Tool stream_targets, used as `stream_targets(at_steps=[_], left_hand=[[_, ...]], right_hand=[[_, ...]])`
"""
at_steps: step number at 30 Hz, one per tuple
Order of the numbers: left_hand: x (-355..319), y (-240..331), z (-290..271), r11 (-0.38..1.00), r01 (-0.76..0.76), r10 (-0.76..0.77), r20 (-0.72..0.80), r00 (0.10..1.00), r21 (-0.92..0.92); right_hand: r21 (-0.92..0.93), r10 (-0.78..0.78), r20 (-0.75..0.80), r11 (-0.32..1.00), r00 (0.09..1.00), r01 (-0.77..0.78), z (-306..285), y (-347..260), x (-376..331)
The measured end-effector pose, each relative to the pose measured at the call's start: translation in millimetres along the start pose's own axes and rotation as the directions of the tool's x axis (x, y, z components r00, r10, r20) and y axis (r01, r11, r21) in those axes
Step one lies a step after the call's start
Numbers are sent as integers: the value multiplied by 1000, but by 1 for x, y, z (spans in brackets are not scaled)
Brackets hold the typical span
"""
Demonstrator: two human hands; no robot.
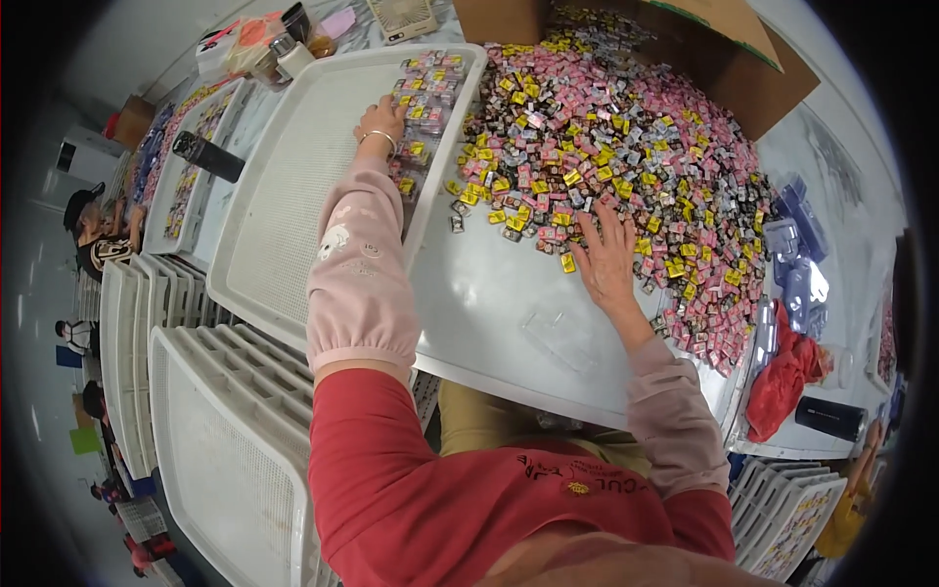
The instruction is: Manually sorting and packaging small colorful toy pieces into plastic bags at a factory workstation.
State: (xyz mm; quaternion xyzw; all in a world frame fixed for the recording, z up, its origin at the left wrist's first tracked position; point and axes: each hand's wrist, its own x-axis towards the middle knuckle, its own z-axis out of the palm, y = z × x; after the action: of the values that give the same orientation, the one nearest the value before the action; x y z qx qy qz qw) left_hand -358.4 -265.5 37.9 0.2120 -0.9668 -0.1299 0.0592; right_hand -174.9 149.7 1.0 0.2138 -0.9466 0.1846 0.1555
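Observation:
My left hand (380, 123) reaches into a large white perforated tray (284, 166), fingers apart and tips against a column of clear plastic packs (428, 100) filled with small wrapped pieces. The packs line the tray's right side. No pack shows clearly within its grasp. My right hand (608, 262) lies with spread fingers on the near edge of a wide heap of small wrapped pieces (626, 137), pink, yellow, black and silver. An unfilled clear plastic box (558, 338) rests on the table (479, 313) between my arms.
Cardboard boxes (773, 83) stand behind the heap. Clear plastic containers (797, 284), a red bag (782, 377) and a black bottle (829, 419) sit at the right. Stacked white trays (220, 430) fill the lower left. A dark tumbler (207, 157) and other people are beyond them.

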Motion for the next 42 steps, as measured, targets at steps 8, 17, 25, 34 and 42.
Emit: stream_targets(at_steps=[8, 17, 25, 34, 42], left_hand=[[23, -18, 2, 997, -47, 63, -241, 969, 68], [-229, 124, -32, 567, -613, 537, -317, 782, -551], [-426, 83, 31, 596, -725, 740, -115, 663, -346], [-421, 100, 38, 524, -668, 692, -194, 696, -528], [-474, 137, 43, 746, -600, 576, -172, 799, -289]], right_hand=[[14, -64, -117, 998, 991, 66, 10, 0, 7], [48, 43, -290, 998, 956, -30, 9, 13, -11], [197, -279, 46, 944, 959, 265, 8, -8, -47], [707, 242, -61, 695, 968, -129, -40, 49, -91], [419, 283, 287, 822, 915, -386, -49, 14, -82]])
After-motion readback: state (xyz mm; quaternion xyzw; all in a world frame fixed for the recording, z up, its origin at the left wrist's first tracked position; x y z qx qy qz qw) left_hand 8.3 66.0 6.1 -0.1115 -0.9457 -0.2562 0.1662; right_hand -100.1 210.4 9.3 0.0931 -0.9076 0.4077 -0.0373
